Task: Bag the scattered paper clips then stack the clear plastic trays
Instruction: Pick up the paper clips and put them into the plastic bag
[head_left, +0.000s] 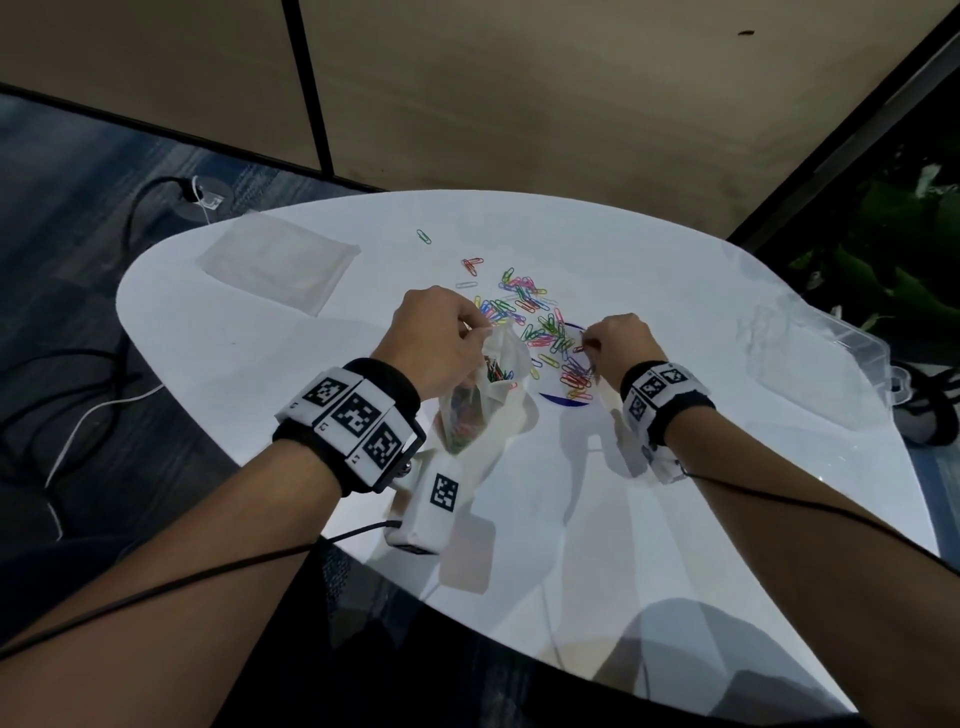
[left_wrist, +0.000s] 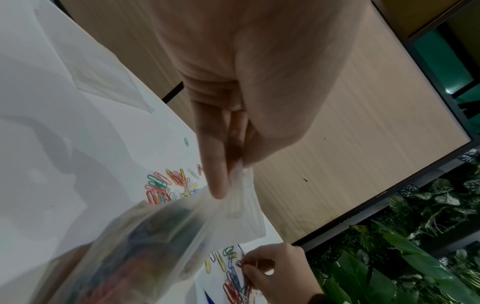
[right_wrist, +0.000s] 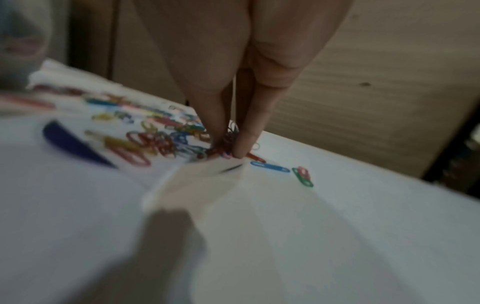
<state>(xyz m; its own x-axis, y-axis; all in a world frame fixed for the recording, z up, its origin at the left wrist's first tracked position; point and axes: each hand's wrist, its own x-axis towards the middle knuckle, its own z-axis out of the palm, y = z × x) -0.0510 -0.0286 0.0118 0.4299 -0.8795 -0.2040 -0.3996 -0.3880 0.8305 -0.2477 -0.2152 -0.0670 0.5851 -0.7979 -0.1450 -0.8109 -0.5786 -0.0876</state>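
Your left hand (head_left: 434, 338) pinches the clear bag (head_left: 475, 400) by its mouth; your right hand (head_left: 618, 345) pinches paper clips (head_left: 540, 322) from the scatter mid-bench. Clear trays (head_left: 810, 358) sit far right. No readable writing.

Dim overall; glossy table (head_left: 675, 519) glares; right wrist view blurred.

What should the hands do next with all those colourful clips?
Probably carry the pinched clips over to the bag. The right hand pinches a bunch of colourful paper clips, and the left hand holds the clear plastic bag open beside it, partly filled.
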